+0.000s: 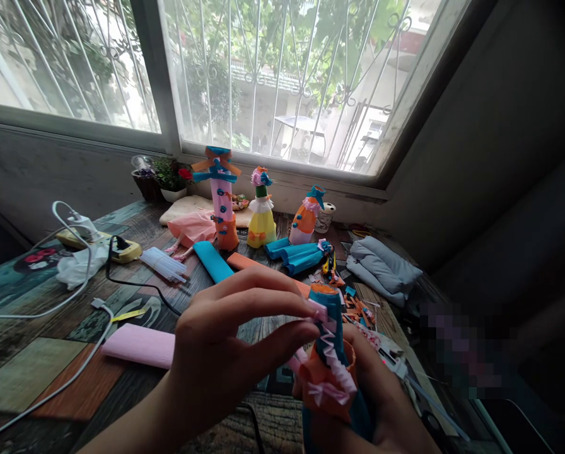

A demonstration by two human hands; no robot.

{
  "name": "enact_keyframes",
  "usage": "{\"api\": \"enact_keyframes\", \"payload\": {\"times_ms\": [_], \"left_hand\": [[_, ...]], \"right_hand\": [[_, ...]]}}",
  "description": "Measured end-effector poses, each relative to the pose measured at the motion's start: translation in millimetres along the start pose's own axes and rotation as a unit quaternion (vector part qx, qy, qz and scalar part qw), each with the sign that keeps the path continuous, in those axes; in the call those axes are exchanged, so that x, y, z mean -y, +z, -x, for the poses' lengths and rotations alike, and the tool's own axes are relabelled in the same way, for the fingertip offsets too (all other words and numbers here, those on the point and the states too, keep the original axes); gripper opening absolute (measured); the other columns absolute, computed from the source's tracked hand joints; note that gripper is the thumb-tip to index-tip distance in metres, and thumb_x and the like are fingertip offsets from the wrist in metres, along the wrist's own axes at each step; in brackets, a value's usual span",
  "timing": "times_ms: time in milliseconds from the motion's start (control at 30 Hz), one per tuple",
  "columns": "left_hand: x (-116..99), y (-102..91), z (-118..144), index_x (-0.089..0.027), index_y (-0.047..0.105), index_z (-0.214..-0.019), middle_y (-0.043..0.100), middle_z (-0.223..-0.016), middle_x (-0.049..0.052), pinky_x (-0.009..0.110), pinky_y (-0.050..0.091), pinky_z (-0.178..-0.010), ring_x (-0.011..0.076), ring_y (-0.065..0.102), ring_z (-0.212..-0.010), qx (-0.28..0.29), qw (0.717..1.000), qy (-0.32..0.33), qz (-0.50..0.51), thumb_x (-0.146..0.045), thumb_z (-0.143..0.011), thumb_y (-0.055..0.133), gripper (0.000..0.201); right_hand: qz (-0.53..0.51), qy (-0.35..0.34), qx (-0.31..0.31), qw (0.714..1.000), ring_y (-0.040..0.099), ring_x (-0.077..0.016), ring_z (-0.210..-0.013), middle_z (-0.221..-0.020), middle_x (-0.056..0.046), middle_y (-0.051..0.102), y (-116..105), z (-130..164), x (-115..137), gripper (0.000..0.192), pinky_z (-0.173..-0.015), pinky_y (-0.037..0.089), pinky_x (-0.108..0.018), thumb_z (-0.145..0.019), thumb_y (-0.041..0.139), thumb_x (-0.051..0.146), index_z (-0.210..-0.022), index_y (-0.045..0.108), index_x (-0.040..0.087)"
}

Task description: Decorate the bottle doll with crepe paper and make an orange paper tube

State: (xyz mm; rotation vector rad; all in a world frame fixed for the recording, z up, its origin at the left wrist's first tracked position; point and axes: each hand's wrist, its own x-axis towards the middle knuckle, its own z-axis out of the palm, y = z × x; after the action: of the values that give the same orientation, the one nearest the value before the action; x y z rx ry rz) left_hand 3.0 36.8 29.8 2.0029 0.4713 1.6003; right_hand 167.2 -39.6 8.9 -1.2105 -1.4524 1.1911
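Low in the centre of the frame, the left hand [226,353] reaches across with its fingers drawn together, pinching a pink paper frill [321,313] at the top of a small crepe-paper figure [332,366]. The right hand [386,410], at the bottom right, is wrapped around the lower part of this figure and holds it upright; the figure has a blue body, an orange skirt and a pink ruffle running down its front.

Just left of the left hand a pink paper roll [140,345] lies flat on the wooden table [36,372]. Above the hands, in the middle of the frame, lie a blue paper roll [212,261], an orange roll [244,260] and a cluster of blue rolls [296,255]. Behind them, near the window sill, stand three finished figures: a tall pink one [222,198], a yellow one [262,211] and a shorter orange one [306,217]. A pink-dressed doll [192,230] lies beside the tall one.

At the left edge, white cables [69,287] cross the table near a yellow power strip [122,251]. A grey folded cloth [381,261] lies at the right, and paper scraps [355,309] lie just above the right hand.
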Motion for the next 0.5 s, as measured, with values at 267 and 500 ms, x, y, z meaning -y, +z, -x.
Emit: {"api": "enact_keyframes", "payload": {"times_ms": [267, 500], "left_hand": [[-5, -1.2, -1, -0.025, 0.072, -0.089, 0.065, -0.084, 0.001, 0.021, 0.053, -0.073, 0.0138, 0.062, -0.078, -0.026, 0.991, -0.088, 0.092, -0.013, -0.077, 0.069, 0.016], [-1, 1.0, -2, -0.026, 0.068, -0.106, 0.070, -0.099, 0.005, 0.025, 0.056, -0.072, 0.0202, 0.066, -0.088, 0.019, 0.930, -0.282, 0.234, -0.029, -0.078, 0.069, 0.028]], "right_hand": [[-0.163, 0.109, 0.037, 0.980, 0.048, -0.0134, -0.066, -0.073, 0.003, 0.052, -5, 3, 4, 0.050, -0.061, 0.038, -0.022, -0.064, 0.074, 0.050, -0.104, 0.055, 0.025], [-0.179, 0.145, 0.059, 0.971, 0.050, -0.0146, -0.070, -0.081, 0.001, 0.058, -4, -2, 11, 0.048, -0.068, 0.040, -0.025, -0.058, 0.079, 0.048, -0.096, 0.060, 0.025]]}}
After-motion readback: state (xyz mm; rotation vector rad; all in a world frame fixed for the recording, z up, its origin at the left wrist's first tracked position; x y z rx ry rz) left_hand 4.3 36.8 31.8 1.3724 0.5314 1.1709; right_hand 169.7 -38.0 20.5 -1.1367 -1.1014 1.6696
